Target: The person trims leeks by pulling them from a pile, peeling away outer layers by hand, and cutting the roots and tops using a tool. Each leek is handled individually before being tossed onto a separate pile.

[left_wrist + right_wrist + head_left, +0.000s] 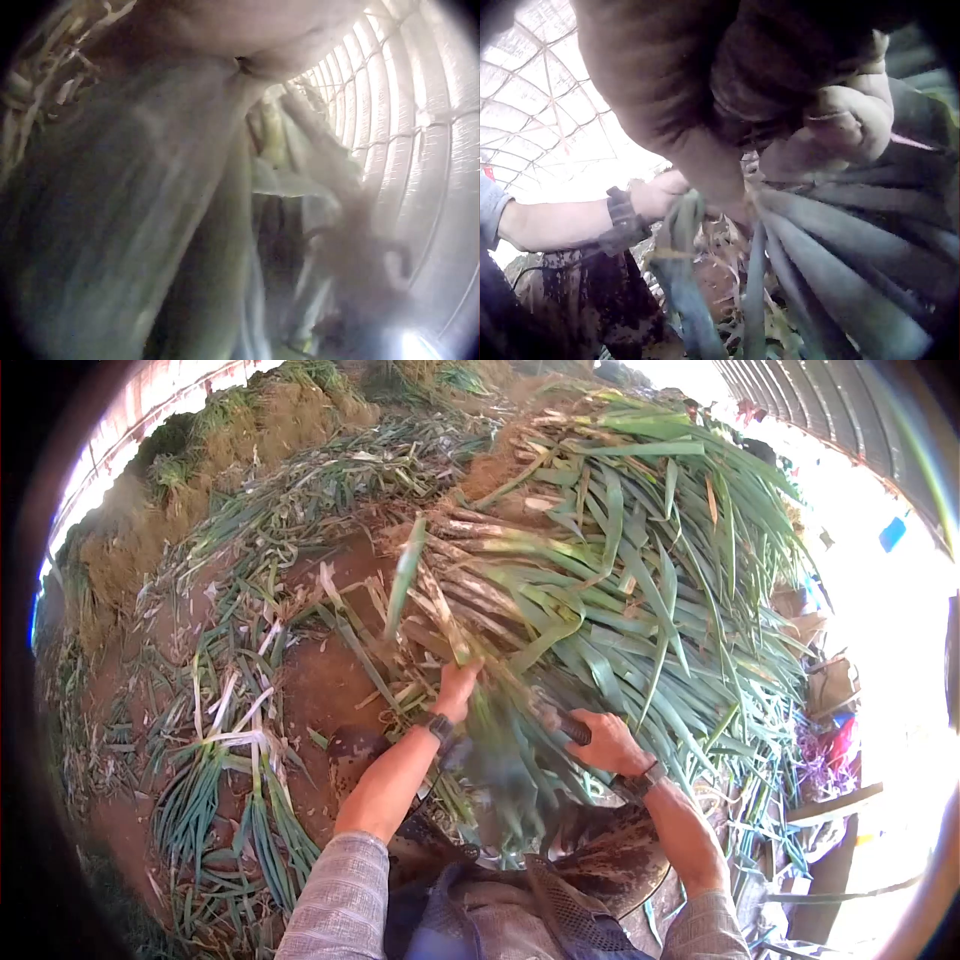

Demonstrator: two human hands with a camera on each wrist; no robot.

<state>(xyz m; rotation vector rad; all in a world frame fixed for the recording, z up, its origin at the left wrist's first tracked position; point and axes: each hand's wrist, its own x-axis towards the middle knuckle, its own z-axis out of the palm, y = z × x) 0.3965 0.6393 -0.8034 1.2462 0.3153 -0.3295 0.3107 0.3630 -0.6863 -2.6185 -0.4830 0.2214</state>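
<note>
Leaning over a large heap of green onions (610, 560), the person grips a few stalks in the left hand (458, 690), their blurred leaves (500, 760) hanging toward the lap. In the right hand (612, 742) is a dark ribbed handle (575, 729), held at the right of those leaves; the tool's far end is blurred. Wide leaves (202, 247) fill much of the left wrist view under the hand (247, 30). In the right wrist view the curled right hand (802, 97) is close above fanned leaves (832, 262), the left hand (660, 196) behind.
Several cleaned-looking onions with white stems (240, 738) lie on the brown ground at the left. Loose leaves and peelings (330, 490) are strewn beyond, near piled dry-rooted bundles (130, 550). A wooden strip (835, 803) and a red item (843, 738) are at the right.
</note>
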